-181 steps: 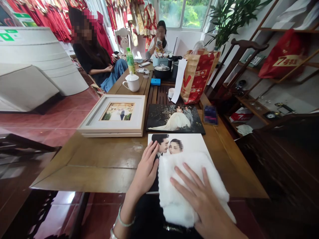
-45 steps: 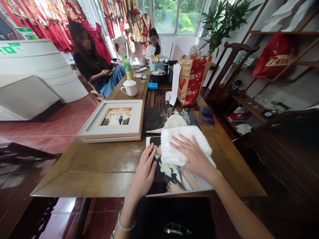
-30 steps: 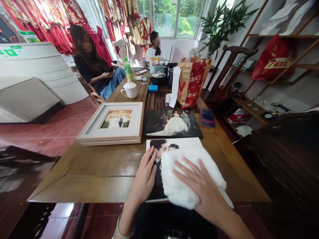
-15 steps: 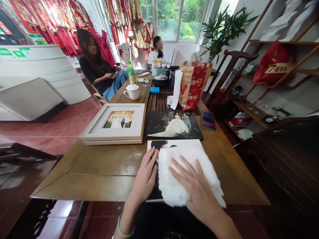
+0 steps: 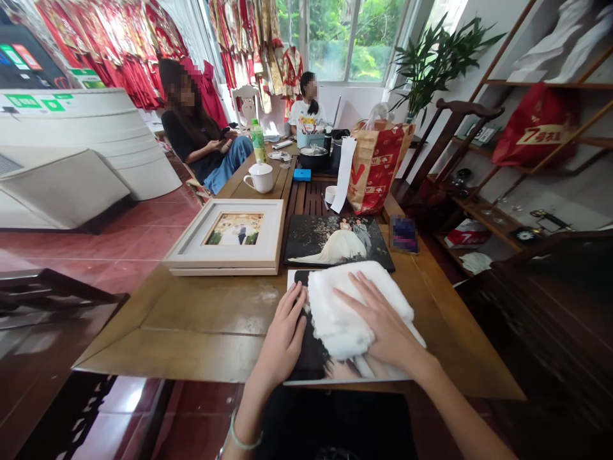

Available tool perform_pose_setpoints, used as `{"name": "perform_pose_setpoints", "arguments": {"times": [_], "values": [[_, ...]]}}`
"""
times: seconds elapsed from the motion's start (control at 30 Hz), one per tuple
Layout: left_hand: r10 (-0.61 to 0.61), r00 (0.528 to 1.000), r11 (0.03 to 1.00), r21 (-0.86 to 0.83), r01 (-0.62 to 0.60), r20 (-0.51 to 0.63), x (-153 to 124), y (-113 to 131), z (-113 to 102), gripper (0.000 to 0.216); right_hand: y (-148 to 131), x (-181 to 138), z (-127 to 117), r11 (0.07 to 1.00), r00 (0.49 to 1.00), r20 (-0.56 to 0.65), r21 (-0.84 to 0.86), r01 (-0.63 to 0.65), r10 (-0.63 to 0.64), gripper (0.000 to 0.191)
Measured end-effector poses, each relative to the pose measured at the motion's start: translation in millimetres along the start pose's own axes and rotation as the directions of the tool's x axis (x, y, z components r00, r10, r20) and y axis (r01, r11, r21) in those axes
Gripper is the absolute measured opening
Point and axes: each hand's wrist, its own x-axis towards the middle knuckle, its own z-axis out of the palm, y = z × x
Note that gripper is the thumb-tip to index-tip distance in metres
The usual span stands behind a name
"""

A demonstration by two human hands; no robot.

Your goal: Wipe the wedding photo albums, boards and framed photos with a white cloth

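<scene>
A photo panel (image 5: 311, 363) lies flat at the near edge of the table, its picture mostly covered by a folded white cloth (image 5: 340, 326). My right hand (image 5: 378, 319) presses flat on the cloth with its fingers spread. On the panel's left edge rests my left hand (image 5: 287, 332), fingers stretched out and holding nothing. Just beyond is a dark wedding photo panel (image 5: 339, 241) showing a couple and a long white gown. To its left lies a pale wooden picture frame (image 5: 230, 237) with a small wedding photo inside, apparently stacked on another frame.
On the wooden table (image 5: 211, 306) stand a white lidded mug (image 5: 260, 177), a green bottle (image 5: 258, 140), a paper bag (image 5: 378, 166) and a blurred-out dark item (image 5: 404, 234). Two people sit beyond, one person (image 5: 201, 134) at the left side. Shelves (image 5: 522, 169) line the right.
My right hand has slid the cloth away from me, uncovering the panel's near edge. My left hand stays on the panel's left edge. The whole view has shifted slightly.
</scene>
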Motion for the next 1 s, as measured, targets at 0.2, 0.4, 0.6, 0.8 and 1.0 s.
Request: {"name": "perform_pose_setpoints", "arguments": {"times": [0.2,0.4,0.6,0.8,1.0], "values": [[0.01,1.0,1.0,-0.003,-0.01,-0.013,-0.9,-2.6,1.3,0.05,6.6,12.9,-6.4,0.988,0.988,0.072,0.088,0.128,-0.134,0.047],[-0.023,1.0,0.999,-0.028,0.023,0.002,-0.8,0.2,-0.1,0.051,-2.1,-34.5,-24.9,0.928,0.936,0.201,0.297,0.225,-0.291,0.032],[-0.008,1.0,1.0,-0.02,0.008,-0.008,-0.7,0.2,0.4,0.051,2.3,-9.3,-19.7,0.986,0.988,0.114,0.143,0.09,-0.107,0.037],[0.022,0.999,1.0,-0.022,-0.023,-0.033,-0.5,-4.0,2.0,0.05,-4.5,60.7,-7.0,1.0,0.996,0.084,0.02,0.009,-0.011,0.078],[-0.002,1.0,1.0,-0.022,0.001,-0.028,-1.0,-1.9,2.5,0.05,-15.9,54.8,-11.7,1.0,0.991,0.132,0.012,0.015,-0.016,0.079]]}}
